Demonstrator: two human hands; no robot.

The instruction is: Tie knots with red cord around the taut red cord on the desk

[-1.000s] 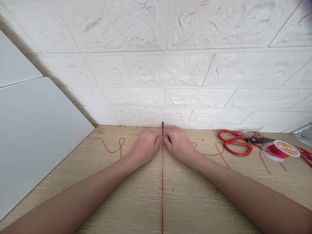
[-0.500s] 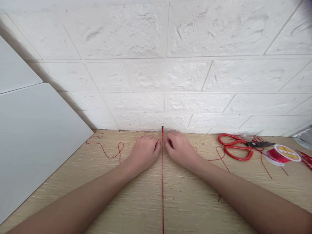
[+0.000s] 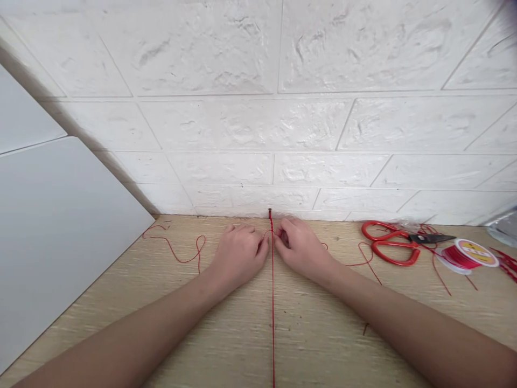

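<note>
A taut red cord (image 3: 273,307) runs from a small dark nail (image 3: 270,210) at the foot of the wall straight toward me. Just below the nail the cord is thicker and knotted. My left hand (image 3: 241,249) is closed left of it, pinching a thin red thread that crosses toward the knots. On the other side my right hand (image 3: 298,242) is closed too, thumb and forefinger pinched on the thread close against the cord. Loose thread (image 3: 183,261) trails on the table left of my left hand, and more thread shows beyond my right wrist.
Orange-handled scissors (image 3: 398,247) lie at the right on the wooden table (image 3: 226,345). Beside them are a spool of red thread (image 3: 464,257) and red braided pieces (image 3: 509,265). A white brick-patterned wall (image 3: 242,124) rises behind; a pale panel (image 3: 68,231) stands at left.
The knotted part of the cord now leans slightly right, and the cord has shifted a little right. My right fingers have moved against the cord; both hands keep nearly the same place.
</note>
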